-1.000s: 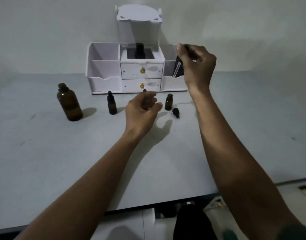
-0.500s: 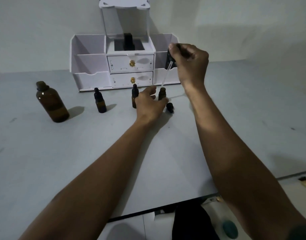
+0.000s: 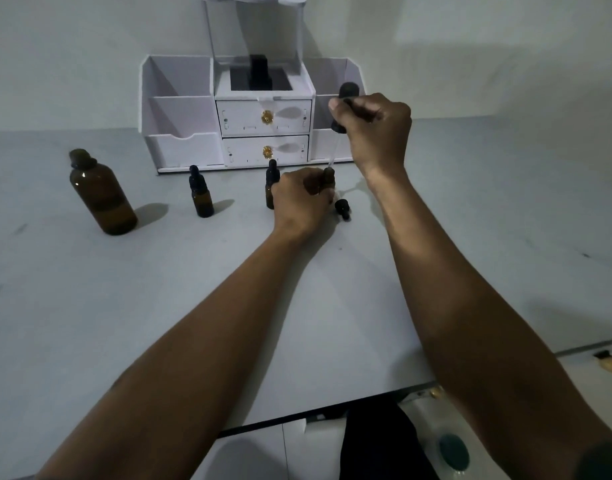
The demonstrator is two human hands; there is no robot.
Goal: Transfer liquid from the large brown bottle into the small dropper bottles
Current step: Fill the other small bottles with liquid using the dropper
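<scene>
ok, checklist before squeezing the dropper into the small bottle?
1. Left hand grips the open small bottle, upright: ok.
2. Right hand pinches the dropper below its bulb: ok.
3. Glass tip lined up at the bottle's mouth: ok; already inside: cannot tell.
4. Liquid in the glass tube: cannot tell.
5. Loose cap lies on the table beside the left hand, off the bottle: ok.
</scene>
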